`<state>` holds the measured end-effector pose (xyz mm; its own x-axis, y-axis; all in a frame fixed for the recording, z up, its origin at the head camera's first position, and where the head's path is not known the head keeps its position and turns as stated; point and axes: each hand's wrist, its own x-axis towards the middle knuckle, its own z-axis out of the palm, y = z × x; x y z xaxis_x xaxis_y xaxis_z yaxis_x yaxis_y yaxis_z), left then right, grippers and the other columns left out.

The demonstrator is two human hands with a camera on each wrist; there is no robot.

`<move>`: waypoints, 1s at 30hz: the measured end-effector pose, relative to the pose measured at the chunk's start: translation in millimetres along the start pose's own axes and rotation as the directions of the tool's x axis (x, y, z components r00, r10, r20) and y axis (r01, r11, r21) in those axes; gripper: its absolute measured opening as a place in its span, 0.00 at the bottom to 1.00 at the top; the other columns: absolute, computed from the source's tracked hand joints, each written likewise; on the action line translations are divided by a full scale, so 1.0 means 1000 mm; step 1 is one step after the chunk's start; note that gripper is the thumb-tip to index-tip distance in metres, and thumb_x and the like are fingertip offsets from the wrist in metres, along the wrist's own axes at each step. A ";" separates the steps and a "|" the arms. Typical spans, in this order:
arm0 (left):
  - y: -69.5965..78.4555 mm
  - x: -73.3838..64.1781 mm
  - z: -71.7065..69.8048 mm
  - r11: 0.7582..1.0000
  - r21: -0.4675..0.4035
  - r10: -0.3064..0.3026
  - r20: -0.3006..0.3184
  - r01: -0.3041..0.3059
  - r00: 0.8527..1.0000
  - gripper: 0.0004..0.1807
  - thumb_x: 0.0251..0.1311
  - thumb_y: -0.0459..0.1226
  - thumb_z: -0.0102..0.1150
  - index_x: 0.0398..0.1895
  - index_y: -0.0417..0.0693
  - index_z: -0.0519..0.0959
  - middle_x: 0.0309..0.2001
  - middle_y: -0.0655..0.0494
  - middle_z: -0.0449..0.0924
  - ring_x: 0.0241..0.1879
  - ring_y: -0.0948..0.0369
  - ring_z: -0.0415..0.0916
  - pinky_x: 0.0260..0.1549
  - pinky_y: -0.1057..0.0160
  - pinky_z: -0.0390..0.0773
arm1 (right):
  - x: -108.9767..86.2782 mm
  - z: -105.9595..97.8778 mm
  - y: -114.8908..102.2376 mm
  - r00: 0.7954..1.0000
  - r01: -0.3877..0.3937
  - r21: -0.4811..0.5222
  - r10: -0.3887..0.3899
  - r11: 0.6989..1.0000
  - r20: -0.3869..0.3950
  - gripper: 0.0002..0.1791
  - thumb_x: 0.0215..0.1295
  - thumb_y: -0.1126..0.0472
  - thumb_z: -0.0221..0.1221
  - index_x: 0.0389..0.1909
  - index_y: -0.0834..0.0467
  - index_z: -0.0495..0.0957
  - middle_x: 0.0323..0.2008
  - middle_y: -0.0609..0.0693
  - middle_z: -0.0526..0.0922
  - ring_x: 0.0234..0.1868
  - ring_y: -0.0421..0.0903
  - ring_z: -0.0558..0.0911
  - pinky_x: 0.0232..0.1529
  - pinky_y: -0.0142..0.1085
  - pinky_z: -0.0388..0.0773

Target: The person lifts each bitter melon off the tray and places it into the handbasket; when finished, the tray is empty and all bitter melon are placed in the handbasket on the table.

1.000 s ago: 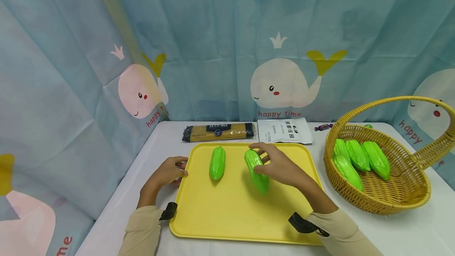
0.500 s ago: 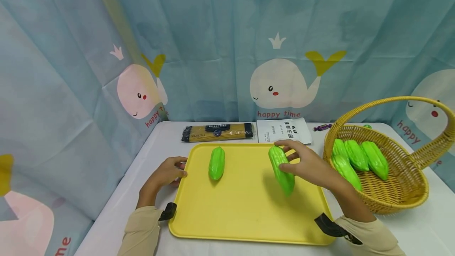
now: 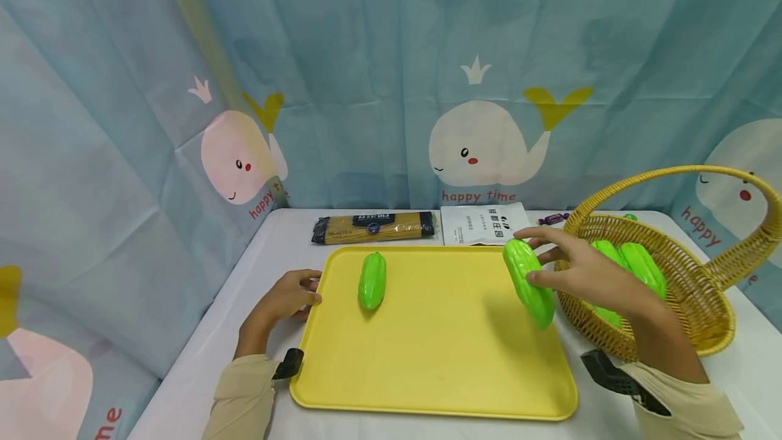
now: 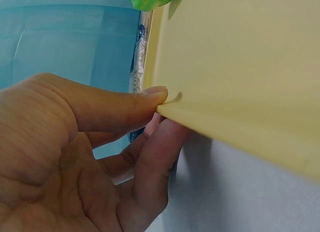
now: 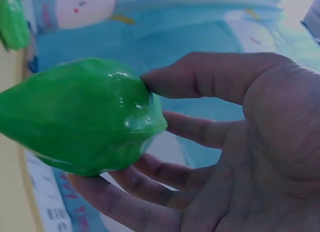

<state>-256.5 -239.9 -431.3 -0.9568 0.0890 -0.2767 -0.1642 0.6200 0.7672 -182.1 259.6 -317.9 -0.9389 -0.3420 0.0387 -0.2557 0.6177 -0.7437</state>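
My right hand (image 3: 583, 270) grips a bright green toy bitter melon (image 3: 527, 284) by its upper part, thumb on one side and fingers on the other. It is held above the right edge of the yellow tray (image 3: 440, 358), its shadow on the tray below. In the right wrist view the glossy melon (image 5: 85, 117) shows a pointed tip. My left hand (image 3: 287, 294) pinches the tray's left rim; in the left wrist view the thumb (image 4: 115, 109) lies on top with fingers underneath. A second bitter melon (image 3: 372, 282) lies on the tray at the back left.
A wicker basket (image 3: 702, 314) with a tall arched handle stands right of the tray, several bitter melons (image 3: 644, 267) inside, partly behind my right hand. Behind the tray lie a spaghetti pack (image 3: 373, 227), a white pouch (image 3: 476, 225) and a purple-wrapped candy (image 3: 552, 218).
My right hand has carried its bitter melon rightward, from over the tray's middle to its right edge beside the basket. The left hand stays on the rim.
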 end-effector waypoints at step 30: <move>0.004 -0.004 0.001 1.000 0.010 -0.008 -0.001 0.008 1.000 0.33 0.67 0.30 0.63 0.75 0.34 0.69 0.58 0.38 0.77 0.43 0.54 0.78 0.33 0.59 0.84 | -0.046 -0.080 0.080 0.969 -0.241 -0.123 0.233 0.963 -0.082 0.43 0.80 0.50 0.58 0.84 0.62 0.49 0.73 0.78 0.56 0.63 0.74 0.71 0.36 0.45 0.80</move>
<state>-252.7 -237.1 -428.1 -0.9556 0.0836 -0.2826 -0.1694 0.6288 0.7589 -178.2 381.1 -325.5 -0.9882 -0.1299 -0.0809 -0.0477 0.7640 -0.6435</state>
